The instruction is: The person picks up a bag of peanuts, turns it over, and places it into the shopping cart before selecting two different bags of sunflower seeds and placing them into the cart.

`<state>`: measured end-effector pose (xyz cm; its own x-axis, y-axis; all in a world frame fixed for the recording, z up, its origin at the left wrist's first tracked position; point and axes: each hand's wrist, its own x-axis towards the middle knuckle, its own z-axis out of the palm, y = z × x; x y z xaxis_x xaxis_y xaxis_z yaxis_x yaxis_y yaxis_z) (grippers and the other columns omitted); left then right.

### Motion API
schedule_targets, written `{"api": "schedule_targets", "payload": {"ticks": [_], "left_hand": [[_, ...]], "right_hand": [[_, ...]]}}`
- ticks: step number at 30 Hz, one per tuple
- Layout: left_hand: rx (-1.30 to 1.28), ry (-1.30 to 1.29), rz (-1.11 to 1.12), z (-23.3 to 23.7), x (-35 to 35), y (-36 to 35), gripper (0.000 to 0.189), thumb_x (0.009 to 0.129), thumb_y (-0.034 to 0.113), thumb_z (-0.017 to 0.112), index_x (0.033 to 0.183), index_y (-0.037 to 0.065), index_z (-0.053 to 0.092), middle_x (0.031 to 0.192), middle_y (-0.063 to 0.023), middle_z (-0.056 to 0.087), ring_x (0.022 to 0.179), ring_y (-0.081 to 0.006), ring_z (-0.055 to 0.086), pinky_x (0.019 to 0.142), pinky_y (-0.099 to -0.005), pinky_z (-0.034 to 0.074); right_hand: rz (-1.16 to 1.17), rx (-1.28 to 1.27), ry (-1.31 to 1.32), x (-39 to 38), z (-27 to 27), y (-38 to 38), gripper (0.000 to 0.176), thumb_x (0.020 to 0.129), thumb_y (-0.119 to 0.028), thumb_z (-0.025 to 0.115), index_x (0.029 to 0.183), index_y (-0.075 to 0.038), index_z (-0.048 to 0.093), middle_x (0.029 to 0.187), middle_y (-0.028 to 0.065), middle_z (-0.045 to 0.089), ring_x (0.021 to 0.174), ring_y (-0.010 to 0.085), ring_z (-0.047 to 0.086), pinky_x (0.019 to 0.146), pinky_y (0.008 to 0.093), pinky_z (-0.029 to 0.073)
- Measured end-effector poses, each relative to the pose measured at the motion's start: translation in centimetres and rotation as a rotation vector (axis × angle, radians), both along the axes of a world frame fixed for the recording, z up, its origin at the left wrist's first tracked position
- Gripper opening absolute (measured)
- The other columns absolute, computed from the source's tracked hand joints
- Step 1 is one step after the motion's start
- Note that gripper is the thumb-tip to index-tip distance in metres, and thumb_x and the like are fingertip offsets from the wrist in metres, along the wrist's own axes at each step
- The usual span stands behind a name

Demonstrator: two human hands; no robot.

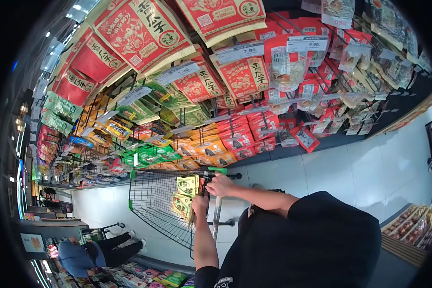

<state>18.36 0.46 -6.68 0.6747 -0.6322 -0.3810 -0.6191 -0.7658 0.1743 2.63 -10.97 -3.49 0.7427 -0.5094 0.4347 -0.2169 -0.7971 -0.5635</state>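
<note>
Black shirt (317,235) foremost, cart (151,199) holds yellow packets (181,203).

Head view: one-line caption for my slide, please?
Left hand and right hand at the handle end of a shopping cart, yellow packets inside, beside hanging packaged goods.

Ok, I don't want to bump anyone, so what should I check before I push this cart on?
1. Right hand at the cart's near end: ok.
2. Left hand at that end too: ok.
3. Yellow packs inside the cart: ok.
4. Way ahead free of people: not ok; a person stands ahead on the left, beside another cart.
5. Gap to the orange bags on the right: cannot tell from this angle.
</note>
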Motion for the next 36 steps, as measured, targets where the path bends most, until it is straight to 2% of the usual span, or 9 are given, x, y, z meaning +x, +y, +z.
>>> {"api": "schedule_targets", "payload": {"ticks": [7, 11, 14, 21, 25, 28, 29, 31, 36], "left_hand": [[-0.003, -0.014, -0.016, 0.5, -4.9, -0.6, 0.043, 0.088, 0.050, 0.057, 0.102, 0.013, 0.074, 0.097, -0.0225, 0.070, 0.095, -0.0420, 0.066, 0.082, -0.0493, 0.052], [-0.008, -0.012, -0.014, -0.5, -7.1, -0.4, 0.049, 0.088, 0.050, 0.058, 0.100, 0.005, 0.073, 0.096, -0.0256, 0.069, 0.093, -0.0429, 0.067, 0.082, -0.0508, 0.053], [-0.008, -0.012, 0.007, 0.8, -10.0, -0.4, 0.052, 0.086, 0.048, 0.058, 0.097, 0.000, 0.071, 0.094, -0.0249, 0.070, 0.094, -0.0418, 0.067, 0.084, -0.0488, 0.053], [-0.010, -0.003, -0.001, 0.7, -15.2, -0.2, 0.050, 0.085, 0.045, 0.058, 0.097, -0.001, 0.071, 0.097, -0.0262, 0.070, 0.096, -0.0406, 0.068, 0.086, -0.0483, 0.053], [-0.025, -0.055, -0.062, 0.0, -17.9, 0.3, 0.050, 0.085, 0.046, 0.059, 0.094, -0.002, 0.071, 0.093, -0.0262, 0.070, 0.092, -0.0409, 0.068, 0.083, -0.0486, 0.054], [0.014, -0.022, -0.034, 0.1, -19.9, -0.1, 0.041, 0.081, 0.037, 0.059, 0.096, 0.001, 0.072, 0.094, -0.0247, 0.070, 0.092, -0.0413, 0.068, 0.083, -0.0479, 0.054], [-0.022, 0.011, -0.044, -0.7, -20.1, 0.1, 0.043, 0.081, 0.039, 0.060, 0.096, 0.001, 0.072, 0.095, -0.0248, 0.070, 0.091, -0.0410, 0.068, 0.082, -0.0480, 0.054], [0.000, 0.029, -0.023, 1.2, -22.1, -0.1, 0.041, 0.082, 0.040, 0.060, 0.097, 0.003, 0.072, 0.096, -0.0238, 0.070, 0.093, -0.0396, 0.068, 0.083, -0.0477, 0.054], [-0.039, -0.017, -0.077, 0.2, -24.4, 0.3, 0.049, 0.086, 0.046, 0.058, 0.093, -0.001, 0.072, 0.093, -0.0244, 0.070, 0.091, -0.0400, 0.069, 0.083, -0.0476, 0.054]], "right_hand": [[-0.017, -0.016, 0.028, -4.4, -0.3, -0.5, 0.032, 0.086, -0.031, 0.062, 0.058, -0.014, 0.060, 0.052, 0.0071, 0.054, 0.053, 0.0264, 0.055, 0.068, 0.0363, 0.041], [-0.031, -0.027, 0.026, -7.5, 0.3, -0.3, 0.032, 0.085, -0.030, 0.062, 0.058, -0.014, 0.060, 0.051, 0.0076, 0.053, 0.053, 0.0266, 0.055, 0.067, 0.0367, 0.041], [-0.040, -0.029, 0.041, -9.7, 0.6, -0.2, 0.031, 0.085, -0.030, 0.062, 0.058, -0.014, 0.060, 0.051, 0.0078, 0.053, 0.053, 0.0271, 0.054, 0.065, 0.0372, 0.041], [-0.070, -0.030, 0.061, -15.4, 1.4, 0.5, 0.030, 0.084, -0.028, 0.062, 0.059, -0.013, 0.061, 0.053, 0.0080, 0.055, 0.054, 0.0282, 0.055, 0.065, 0.0375, 0.041], [-0.082, -0.034, 0.079, -18.3, 1.5, 1.1, 0.030, 0.085, -0.028, 0.061, 0.059, -0.013, 0.061, 0.055, 0.0082, 0.056, 0.056, 0.0279, 0.057, 0.066, 0.0374, 0.041], [-0.094, -0.042, 0.093, -20.3, 1.5, 1.1, 0.030, 0.085, -0.028, 0.061, 0.060, -0.013, 0.062, 0.055, 0.0084, 0.057, 0.057, 0.0277, 0.057, 0.067, 0.0375, 0.041], [-0.093, -0.046, 0.097, -21.0, 1.5, 1.2, 0.030, 0.086, -0.029, 0.061, 0.060, -0.013, 0.062, 0.055, 0.0084, 0.057, 0.057, 0.0277, 0.058, 0.067, 0.0376, 0.041], [-0.101, -0.044, 0.112, -22.3, 1.2, 1.2, 0.030, 0.086, -0.029, 0.061, 0.061, -0.013, 0.063, 0.054, 0.0085, 0.057, 0.055, 0.0279, 0.057, 0.067, 0.0375, 0.041], [-0.094, 0.000, 0.171, -24.8, 1.3, 1.4, 0.031, 0.087, -0.030, 0.061, 0.061, -0.013, 0.061, 0.054, 0.0077, 0.057, 0.055, 0.0276, 0.057, 0.066, 0.0374, 0.040]]}}
